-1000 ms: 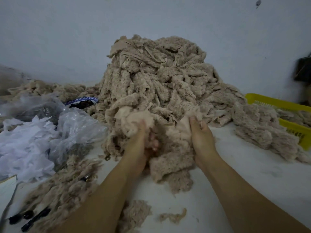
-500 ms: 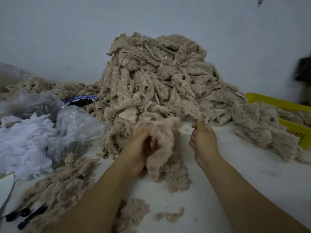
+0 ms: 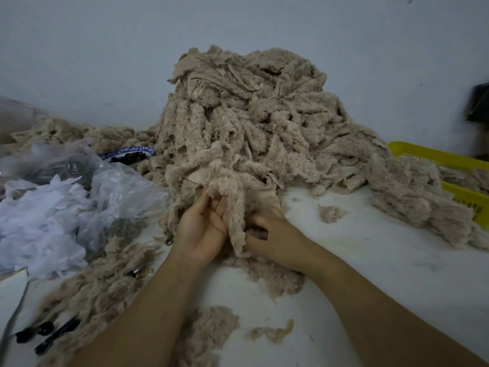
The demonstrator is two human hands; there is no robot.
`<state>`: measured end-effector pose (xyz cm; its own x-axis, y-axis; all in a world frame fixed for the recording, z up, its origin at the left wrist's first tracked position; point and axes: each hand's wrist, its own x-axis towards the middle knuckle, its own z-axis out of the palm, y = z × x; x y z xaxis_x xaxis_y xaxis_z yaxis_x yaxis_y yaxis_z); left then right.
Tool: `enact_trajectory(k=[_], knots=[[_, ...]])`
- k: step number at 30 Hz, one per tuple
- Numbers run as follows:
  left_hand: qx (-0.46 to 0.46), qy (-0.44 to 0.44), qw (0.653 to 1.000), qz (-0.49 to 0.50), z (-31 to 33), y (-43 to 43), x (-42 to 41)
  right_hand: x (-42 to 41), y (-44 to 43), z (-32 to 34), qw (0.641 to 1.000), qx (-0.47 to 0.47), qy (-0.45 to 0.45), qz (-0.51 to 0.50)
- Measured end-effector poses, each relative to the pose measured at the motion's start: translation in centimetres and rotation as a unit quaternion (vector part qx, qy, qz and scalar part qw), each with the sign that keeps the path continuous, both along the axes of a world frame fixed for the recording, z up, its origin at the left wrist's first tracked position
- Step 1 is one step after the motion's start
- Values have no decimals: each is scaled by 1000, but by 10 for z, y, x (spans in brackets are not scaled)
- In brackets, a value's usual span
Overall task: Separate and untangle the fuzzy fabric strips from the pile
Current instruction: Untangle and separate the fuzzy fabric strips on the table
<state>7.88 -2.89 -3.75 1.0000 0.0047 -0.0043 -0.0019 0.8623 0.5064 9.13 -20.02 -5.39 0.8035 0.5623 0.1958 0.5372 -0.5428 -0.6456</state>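
You are working one fuzzy strip (image 3: 235, 215) loose at the near foot of the pile (image 3: 251, 123), just above the tabletop (image 3: 370, 260). Your left grip (image 3: 203, 229) is lying palm up, its fingers and thumb curling onto the strip's upper part where it is running back into the heap. Your right grip (image 3: 272, 234) is clamping the lower part, fingers curled round it. Judging by how things are lying, you are standing early in the job: the pile is rising tall and knotted and is holding by far the greater share of the fabric. Some loose strips (image 3: 100, 287) are lying on the tabletop by your left forearm. More are spilling over the yellow basket (image 3: 449, 160) at your right, though I cannot tell whether those are sorted ones. The strip you are holding is not yet coming free, and its top end is looking caught under neighbouring pieces. A few small tufts (image 3: 330, 213) are dotting the tabletop near your right grip. What is remaining, as I am reading it, is freeing this strip, laying it aside, and then doing the same for nearly the whole mound.
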Motion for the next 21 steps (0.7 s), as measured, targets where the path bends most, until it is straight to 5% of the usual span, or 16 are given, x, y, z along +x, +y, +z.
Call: enact_trajectory(k=[2, 4, 8, 15, 18, 21], knots=[[-33, 5, 999, 8, -1, 4, 2, 1, 1, 0, 999, -2, -25, -30], [-49, 8, 999, 5, -1, 8, 4, 3, -4, 6, 988, 118, 41, -95], [-3, 28, 1000, -2, -1, 5, 4, 13, -15, 12, 902, 349, 189, -168], [173, 25, 982, -66, -3, -3, -9, 11, -9, 19, 797, 491, 325, -133], [284, 44, 957, -38, -7, -5, -11, 8, -2, 17, 791, 492, 337, -133], [427, -7, 904, -6, -4, -15, -17, 4, 6, 10, 826, 458, 291, -152]])
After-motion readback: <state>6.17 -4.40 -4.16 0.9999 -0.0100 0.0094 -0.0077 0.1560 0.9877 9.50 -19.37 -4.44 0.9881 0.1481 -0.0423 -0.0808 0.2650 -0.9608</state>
